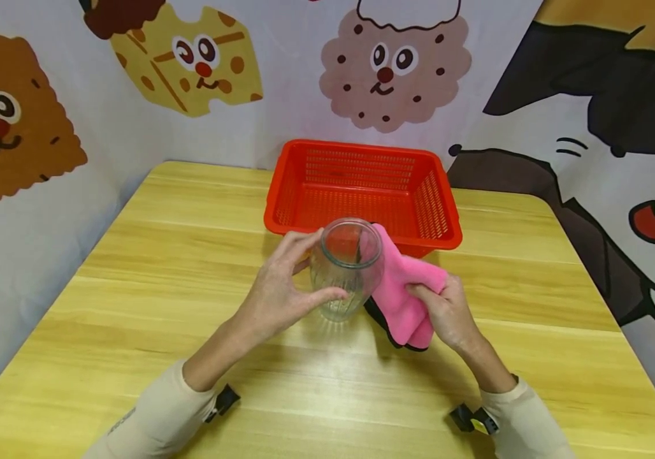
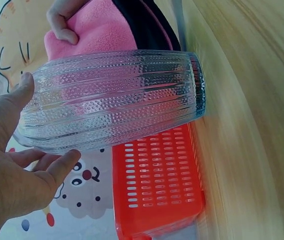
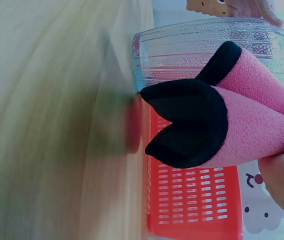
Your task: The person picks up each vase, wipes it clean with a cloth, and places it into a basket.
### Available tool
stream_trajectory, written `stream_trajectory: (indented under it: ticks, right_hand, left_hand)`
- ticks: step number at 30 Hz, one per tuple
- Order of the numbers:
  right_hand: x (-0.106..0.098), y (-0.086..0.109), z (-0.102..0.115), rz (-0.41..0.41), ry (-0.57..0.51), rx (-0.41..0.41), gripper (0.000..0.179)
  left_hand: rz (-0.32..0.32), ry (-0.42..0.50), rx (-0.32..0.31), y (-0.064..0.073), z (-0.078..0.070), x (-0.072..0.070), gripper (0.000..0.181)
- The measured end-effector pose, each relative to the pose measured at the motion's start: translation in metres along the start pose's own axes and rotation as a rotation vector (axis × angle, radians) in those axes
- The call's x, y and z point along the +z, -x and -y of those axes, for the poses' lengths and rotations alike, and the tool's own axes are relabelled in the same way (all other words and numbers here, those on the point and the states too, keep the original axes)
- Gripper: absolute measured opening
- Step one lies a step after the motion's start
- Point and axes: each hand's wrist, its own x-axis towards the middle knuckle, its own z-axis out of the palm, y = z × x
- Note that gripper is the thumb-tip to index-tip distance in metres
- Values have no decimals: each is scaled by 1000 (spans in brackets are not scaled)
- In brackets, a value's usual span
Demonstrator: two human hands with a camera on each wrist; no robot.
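A clear ribbed glass vase (image 1: 340,271) with a dotted texture stands upright in front of the basket. My left hand (image 1: 284,280) grips its upper part from the left, thumb on the near side and fingers round the far side. In the left wrist view the base of the vase (image 2: 127,100) is right at the tabletop. My right hand (image 1: 445,309) pinches a folded pink cloth (image 1: 402,287) with black edging, held against the right side of the vase. The right wrist view shows the cloth's folds (image 3: 251,100) hanging beside the glass.
Behind the vase, a red plastic basket (image 1: 362,241) with slotted walls sits on the wooden table (image 1: 161,268). A white curtain (image 1: 281,76) printed with cartoon food figures surrounds the table at the back and sides.
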Motion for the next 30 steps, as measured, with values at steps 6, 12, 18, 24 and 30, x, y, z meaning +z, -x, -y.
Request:
stream_trajectory:
  ticks: [6, 12, 18, 24, 30]
  right_hand:
    - [1, -1, -1, 0, -6, 10, 19]
    - [1, -1, -5, 15, 2, 6, 18]
    - [0, 0, -8, 24, -1, -5, 23]
    - [0, 1, -10, 51, -14, 20, 22]
    - [0, 3, -11, 68, -13, 45, 24]
  left_hand:
    - [24, -13, -1, -1, 0, -2, 90]
    - [48, -49, 17, 1, 1, -5, 94]
    - [83, -70, 16, 0, 1, -6, 94]
    - [95, -6, 14, -2, 1, -7, 88]
    - [108, 30, 43, -5, 4, -9, 84]
